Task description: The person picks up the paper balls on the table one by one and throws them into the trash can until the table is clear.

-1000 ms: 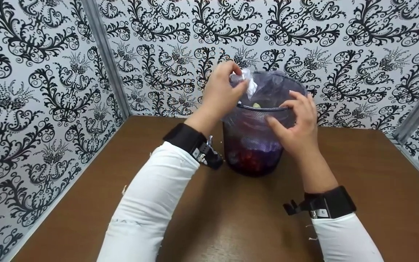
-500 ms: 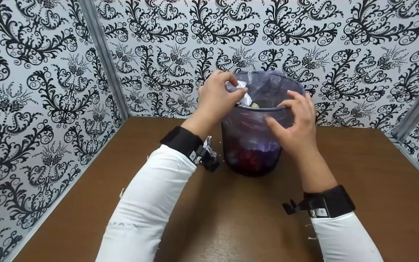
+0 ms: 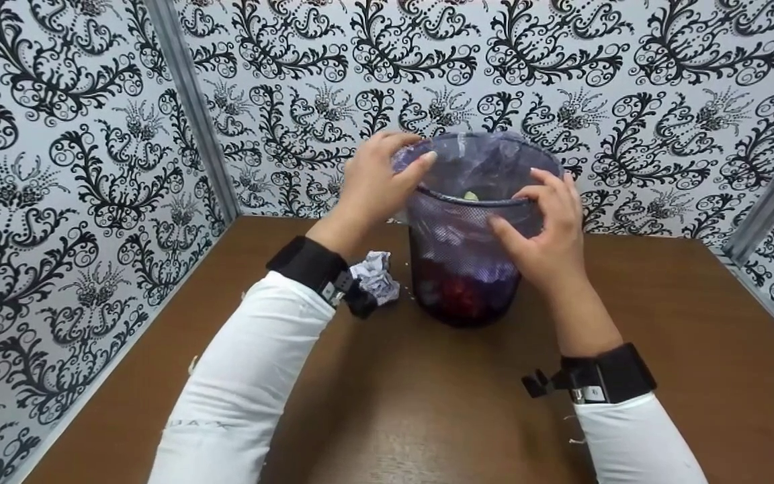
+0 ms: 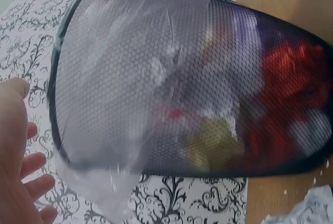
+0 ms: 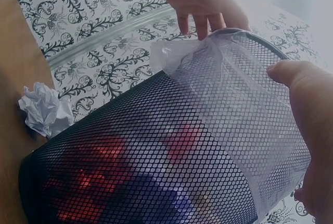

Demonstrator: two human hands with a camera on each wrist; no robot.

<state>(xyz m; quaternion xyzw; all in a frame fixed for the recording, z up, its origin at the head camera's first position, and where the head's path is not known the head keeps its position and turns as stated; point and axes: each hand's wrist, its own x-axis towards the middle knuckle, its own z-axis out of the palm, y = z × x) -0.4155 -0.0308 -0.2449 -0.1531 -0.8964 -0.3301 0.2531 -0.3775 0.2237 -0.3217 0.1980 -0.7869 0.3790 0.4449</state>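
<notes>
A black mesh waste bin (image 3: 464, 252) with a clear plastic liner (image 4: 104, 78) folded over its rim stands on the table. Red, purple, white and yellow-green crumpled pieces show through its mesh. My right hand (image 3: 551, 235) grips the rim at the right, fingers over the edge and thumb (image 5: 286, 71) against the outside. At the left of the rim is my left hand (image 3: 373, 178), with nothing in it and its fingers relaxed and parted. A crumpled white paper ball (image 3: 377, 277) lies on the table left of the bin, partly behind the left wrist camera in the head view.
The brown table (image 3: 454, 403) meets patterned panels (image 3: 306, 101) behind and at both sides. Small white crumbs (image 4: 285, 193) lie between the paper ball and the bin. Black camera straps (image 3: 609, 373) are round both wrists.
The white crumpled paper that my left hand held has gone down into the bin, out of sight. That hand has let go and moved left, uncovering the paper ball. The right hand stays put.
</notes>
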